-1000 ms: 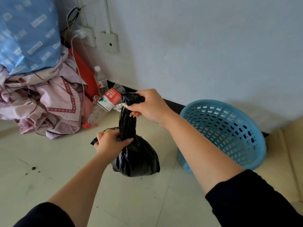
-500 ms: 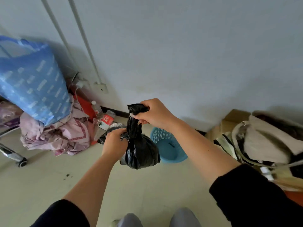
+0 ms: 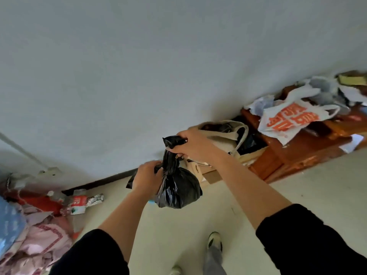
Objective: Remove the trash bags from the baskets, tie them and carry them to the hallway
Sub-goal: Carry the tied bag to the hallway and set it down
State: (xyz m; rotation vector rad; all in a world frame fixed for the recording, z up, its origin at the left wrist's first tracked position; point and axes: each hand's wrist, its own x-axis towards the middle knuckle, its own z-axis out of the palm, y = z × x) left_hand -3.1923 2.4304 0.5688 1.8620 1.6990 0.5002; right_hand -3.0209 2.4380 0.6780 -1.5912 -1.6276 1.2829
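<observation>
Grey wall (image 3: 178, 56) ahead: our right hand (image 3: 195, 144) grips the upright neck of the black trash bag (image 3: 178, 191) at its top; our left hand (image 3: 148, 178) clasps it just beneath.

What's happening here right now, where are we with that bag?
A person is holding a black trash bag off the floor with both hands. The right hand grips the top end of the bag's twisted neck; the left hand grips the neck lower down, just above the full part. Whether a knot is finished cannot be told. A beige tote bag stands by the wall behind it, and a pile of clothes lies at the left.
</observation>
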